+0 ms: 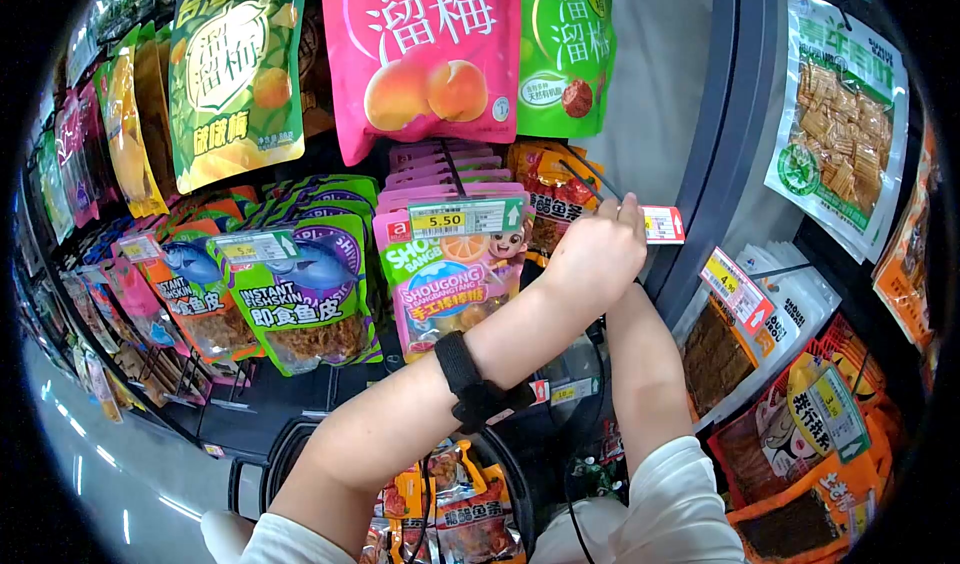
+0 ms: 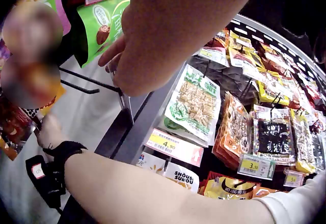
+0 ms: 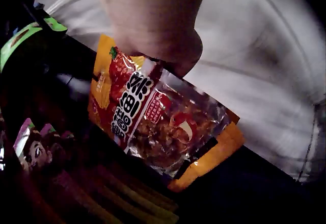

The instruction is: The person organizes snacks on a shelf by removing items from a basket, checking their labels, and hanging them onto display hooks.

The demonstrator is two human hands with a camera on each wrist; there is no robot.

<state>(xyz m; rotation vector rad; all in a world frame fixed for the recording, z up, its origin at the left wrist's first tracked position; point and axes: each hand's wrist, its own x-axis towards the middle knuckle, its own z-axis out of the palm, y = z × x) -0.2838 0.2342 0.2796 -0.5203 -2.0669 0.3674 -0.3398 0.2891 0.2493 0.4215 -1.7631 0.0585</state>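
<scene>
Left fingers (image 2: 115,50) near a metal hook (image 2: 89,79), right fingers (image 2: 50,131) at a red packet (image 2: 15,126); snack bags (image 2: 196,104), price tags (image 2: 174,146)

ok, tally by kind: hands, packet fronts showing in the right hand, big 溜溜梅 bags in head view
Hands: 2 (left hand, right hand)
Packets: 1 (orange packet)
Bags: 3 (yellow-green bag, pink bag, bright green bag)
Total: 6

Left sleeve (image 1: 300,539): plain white and short, ending near your elbow
Right sleeve (image 1: 680,509): also white, matching your other one
Left strap (image 1: 458,364): black, banding your wrist, with a boxy black unit (image 1: 490,406)
Right strap (image 2: 70,150): black, your black box (image 2: 47,191) bearing a small white label (image 2: 38,171), print too small to read
Cable (image 1: 572,514): thin, black, by your lap
</scene>
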